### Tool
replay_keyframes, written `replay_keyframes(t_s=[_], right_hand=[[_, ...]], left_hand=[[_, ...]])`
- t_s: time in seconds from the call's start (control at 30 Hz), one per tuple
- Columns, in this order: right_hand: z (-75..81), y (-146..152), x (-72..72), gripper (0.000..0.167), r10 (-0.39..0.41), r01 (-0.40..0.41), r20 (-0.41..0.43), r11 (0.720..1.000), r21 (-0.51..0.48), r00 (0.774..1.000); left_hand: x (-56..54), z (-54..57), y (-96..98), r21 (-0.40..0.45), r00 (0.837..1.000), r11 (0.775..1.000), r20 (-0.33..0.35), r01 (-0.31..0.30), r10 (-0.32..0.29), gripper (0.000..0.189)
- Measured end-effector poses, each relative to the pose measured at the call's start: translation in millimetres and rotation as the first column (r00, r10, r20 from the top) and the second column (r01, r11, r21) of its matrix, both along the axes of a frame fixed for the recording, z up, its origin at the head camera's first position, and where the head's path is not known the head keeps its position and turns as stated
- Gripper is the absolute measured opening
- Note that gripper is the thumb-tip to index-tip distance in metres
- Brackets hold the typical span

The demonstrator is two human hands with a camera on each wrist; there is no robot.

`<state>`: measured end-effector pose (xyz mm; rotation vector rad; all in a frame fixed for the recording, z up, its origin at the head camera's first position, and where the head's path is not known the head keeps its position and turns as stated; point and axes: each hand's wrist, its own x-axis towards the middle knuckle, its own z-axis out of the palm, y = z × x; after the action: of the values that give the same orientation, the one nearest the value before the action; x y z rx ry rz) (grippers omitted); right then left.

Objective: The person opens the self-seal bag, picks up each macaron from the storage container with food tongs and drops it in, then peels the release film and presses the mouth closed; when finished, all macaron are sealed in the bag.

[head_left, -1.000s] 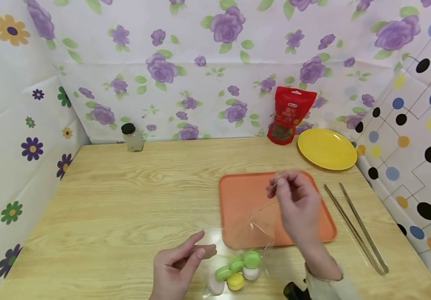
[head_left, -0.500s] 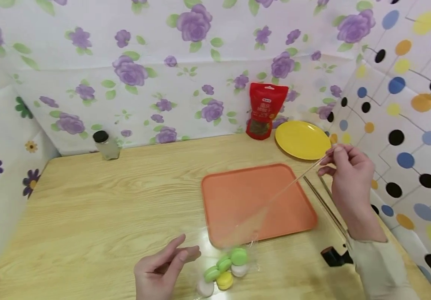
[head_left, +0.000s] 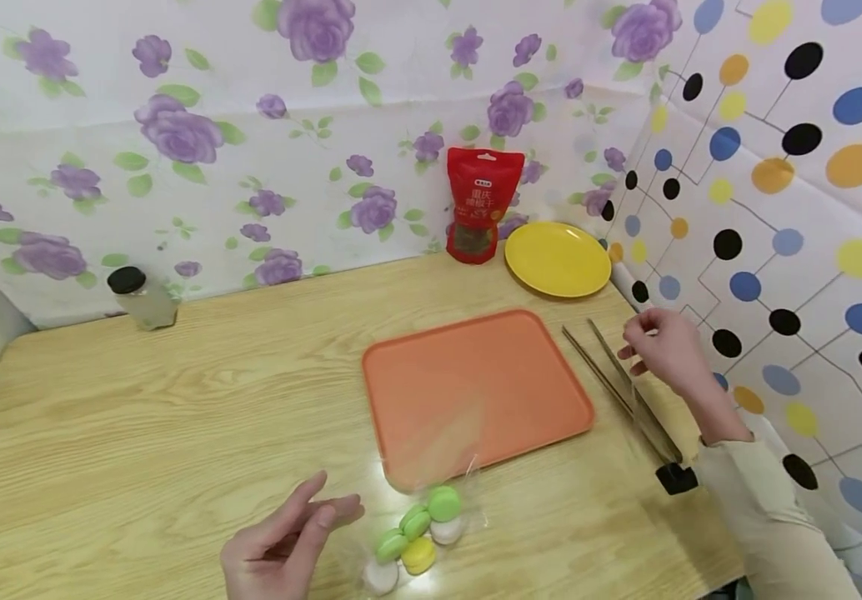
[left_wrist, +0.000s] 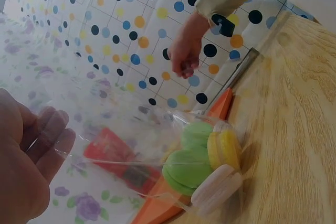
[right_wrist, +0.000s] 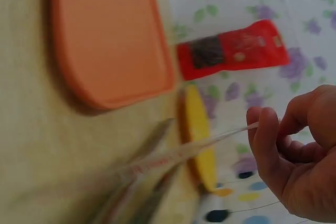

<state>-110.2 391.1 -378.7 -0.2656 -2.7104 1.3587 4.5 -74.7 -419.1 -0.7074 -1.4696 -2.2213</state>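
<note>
At the front of the table, my left hand (head_left: 281,537) pinches the edge of a clear plastic bag (left_wrist: 126,162) between thumb and fingers. Inside the bag are several macarons: green ones (head_left: 443,503), a yellow one (head_left: 418,556) and white ones (head_left: 381,575). My right hand (head_left: 667,350) is raised at the right, above the tongs. Its thumb and fingertips pinch a thin clear strip (right_wrist: 163,158) with faint reddish print, blurred in the right wrist view. The strip hangs downward, apart from the bag.
An orange tray (head_left: 476,375) lies just behind the bag. Metal tongs (head_left: 656,425) lie right of it. At the back stand a red pouch (head_left: 482,200) and a black-lidded jar (head_left: 147,302), with a yellow plate (head_left: 558,260) in the right corner. Patterned sheets (head_left: 746,208) wall the table.
My right hand has moved right, away from the bag, carrying the clear strip from over the tray to beyond the tongs. The left hand keeps its grip. The head view has turned right.
</note>
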Motion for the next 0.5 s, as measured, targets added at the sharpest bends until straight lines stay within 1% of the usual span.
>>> replay_keyframes(t_s=[0.03, 0.13, 0.23, 0.3, 0.37, 0.4, 0.47, 0.5], right_hand=[[-8.5, -0.2, -3.1, 0.028, 0.012, -0.012, 0.012, 1.000, -0.001, 1.000], [-32.3, -2.7, -12.0, 0.026, 0.038, -0.034, 0.053, 0.998, -0.058, 0.998], [-49.8, -4.2, -18.7, 0.021, 0.062, -0.059, 0.075, 0.997, -0.042, 0.995], [-56.4, -5.2, -22.7, 0.019, 0.099, -0.099, 0.063, 0.995, -0.004, 0.993], [-59.6, -6.3, -26.6, 0.017, 0.145, -0.148, 0.033, 0.985, 0.093, 0.989], [-60.2, -7.2, -28.6, 0.016, 0.175, -0.174, 0.008, 0.974, 0.147, 0.985], [-60.2, -9.2, -32.9, 0.019, 0.233, -0.208, -0.057, 0.937, 0.282, 0.971], [-59.7, -10.4, -34.7, 0.022, 0.256, -0.209, -0.096, 0.915, 0.344, 0.962]], left_hand=[[-0.2, 0.4, -0.8, -0.002, 1.000, 1.000, 0.000, -0.006, 0.006, 0.034], [-1.0, 0.5, -2.8, -0.002, 1.000, 1.000, -0.002, -0.007, 0.007, 0.035], [-2.3, -0.3, -3.4, -0.013, 1.000, 1.000, -0.016, 0.007, -0.007, 0.036], [-3.5, -0.8, -3.3, -0.013, 0.999, 1.000, -0.030, 0.021, -0.021, 0.036], [-4.6, -1.1, -3.2, -0.016, 0.999, 0.999, -0.043, 0.028, -0.028, 0.036], [-4.9, -1.1, -3.3, -0.014, 0.999, 1.000, -0.046, 0.026, -0.027, 0.036], [-5.4, -1.1, -3.7, -0.009, 0.999, 1.000, -0.047, 0.020, -0.020, 0.035], [-5.6, -1.1, -4.0, -0.013, 0.999, 1.000, -0.048, 0.013, -0.013, 0.035]])
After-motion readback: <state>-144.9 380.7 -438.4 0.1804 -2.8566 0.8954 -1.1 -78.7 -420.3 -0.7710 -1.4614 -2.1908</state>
